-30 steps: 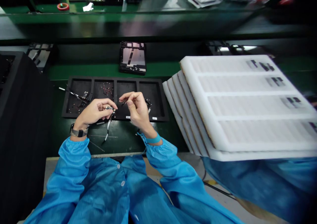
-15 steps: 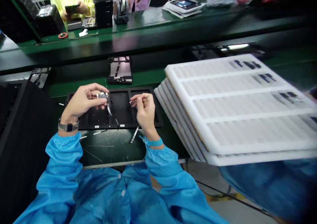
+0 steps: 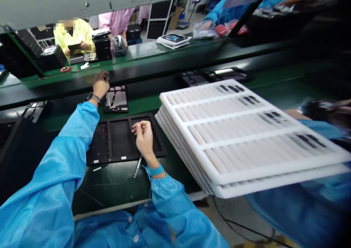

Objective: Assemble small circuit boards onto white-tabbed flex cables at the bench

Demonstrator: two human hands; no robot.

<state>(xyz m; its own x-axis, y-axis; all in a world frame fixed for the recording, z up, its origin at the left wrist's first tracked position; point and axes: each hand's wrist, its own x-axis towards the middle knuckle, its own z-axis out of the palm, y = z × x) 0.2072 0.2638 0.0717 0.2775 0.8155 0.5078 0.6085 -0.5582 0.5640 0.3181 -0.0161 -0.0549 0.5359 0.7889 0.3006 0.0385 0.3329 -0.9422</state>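
Observation:
My left hand (image 3: 101, 83) is stretched far forward over the conveyor, fingers curled, just left of and above a dark device frame (image 3: 116, 99) lying on the green belt; what it holds is hidden. My right hand (image 3: 143, 136) hovers over the black compartment tray (image 3: 120, 154), fingers pinched on thin tweezers whose tail (image 3: 137, 167) pokes out below the wrist. Tiny red-and-white screws (image 3: 100, 130) are scattered in the tray's left compartment.
A stack of white foam trays (image 3: 233, 138) with small black parts sits to the right, on a blue-sleeved co-worker's side. Other device frames (image 3: 35, 111) lie on the belt. People work across the far bench (image 3: 74, 39). A black bin (image 3: 16, 149) stands left.
My left hand has left the tray area and reached forward to the device frame on the belt. My right hand stayed over the tray. The view has tilted upward.

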